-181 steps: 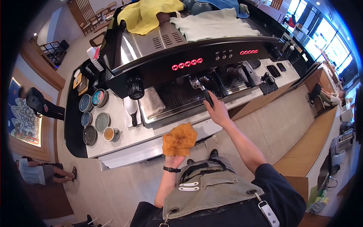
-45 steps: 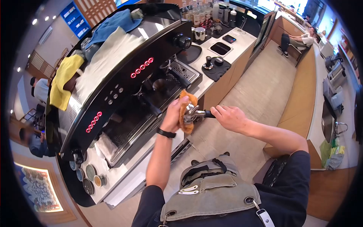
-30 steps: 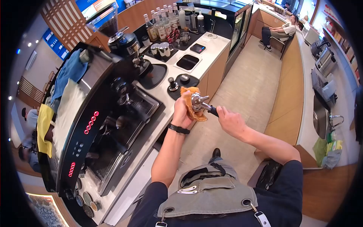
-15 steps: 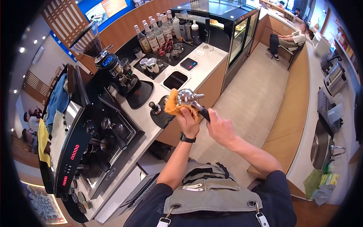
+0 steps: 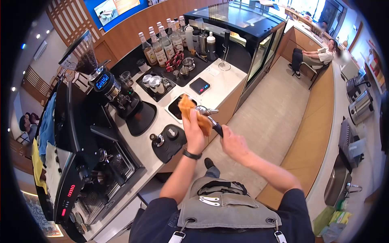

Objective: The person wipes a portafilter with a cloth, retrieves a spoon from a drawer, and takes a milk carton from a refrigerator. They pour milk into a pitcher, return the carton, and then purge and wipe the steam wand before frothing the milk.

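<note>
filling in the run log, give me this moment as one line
left hand: presses orange cloth on portafilter | right hand: grips its handle | over counter

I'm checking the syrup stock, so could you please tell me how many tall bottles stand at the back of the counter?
5 clear tall bottles stand in a row at the back of the counter, left of the two white squeeze bottles. More may be hidden behind them.

Left hand (image 5: 195,131): wraps an orange cloth (image 5: 191,112) around the head of a portafilter (image 5: 202,110). Right hand (image 5: 231,142): closed on the portafilter's black handle. Desk (image 5: 221,79), left: coffee grinder (image 5: 106,83), tamping mat (image 5: 172,141), scale (image 5: 200,86), syrup bottles (image 5: 162,40) at far edge.
</note>
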The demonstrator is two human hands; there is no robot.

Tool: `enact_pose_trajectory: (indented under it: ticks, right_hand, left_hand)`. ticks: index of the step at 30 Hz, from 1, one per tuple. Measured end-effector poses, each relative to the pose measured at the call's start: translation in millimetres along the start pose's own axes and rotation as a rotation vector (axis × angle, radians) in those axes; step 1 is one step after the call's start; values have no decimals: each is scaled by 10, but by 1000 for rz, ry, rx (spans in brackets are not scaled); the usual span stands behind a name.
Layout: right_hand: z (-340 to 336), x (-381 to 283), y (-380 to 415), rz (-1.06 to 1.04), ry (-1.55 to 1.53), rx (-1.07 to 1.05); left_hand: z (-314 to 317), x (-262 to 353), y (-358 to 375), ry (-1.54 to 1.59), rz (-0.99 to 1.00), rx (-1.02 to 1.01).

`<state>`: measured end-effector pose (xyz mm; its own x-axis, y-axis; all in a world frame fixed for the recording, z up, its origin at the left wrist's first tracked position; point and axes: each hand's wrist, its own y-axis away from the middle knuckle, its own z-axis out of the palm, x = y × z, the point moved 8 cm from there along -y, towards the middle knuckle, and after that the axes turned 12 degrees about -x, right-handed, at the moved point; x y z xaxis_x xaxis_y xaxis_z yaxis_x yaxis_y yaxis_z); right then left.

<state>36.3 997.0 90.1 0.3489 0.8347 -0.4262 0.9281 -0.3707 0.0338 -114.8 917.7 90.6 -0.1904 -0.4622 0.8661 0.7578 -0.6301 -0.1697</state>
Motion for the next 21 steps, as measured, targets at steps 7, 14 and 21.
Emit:
enact_pose_trajectory:
  ticks: [7, 14, 21]
  right_hand:
    - [-343, 0, -665, -3, -249, -5]
    - [-296, 429, -1411, -119, -1168, -404]
    - [178, 255, -1668, -195, -2002, -946]
  left_hand:
    - [-38, -241, -536, -292, 295, -158]
    - [-315, -333, -1020, 287, 122, 88]
    - [-361, -830, -1503, 571, -150, -102]
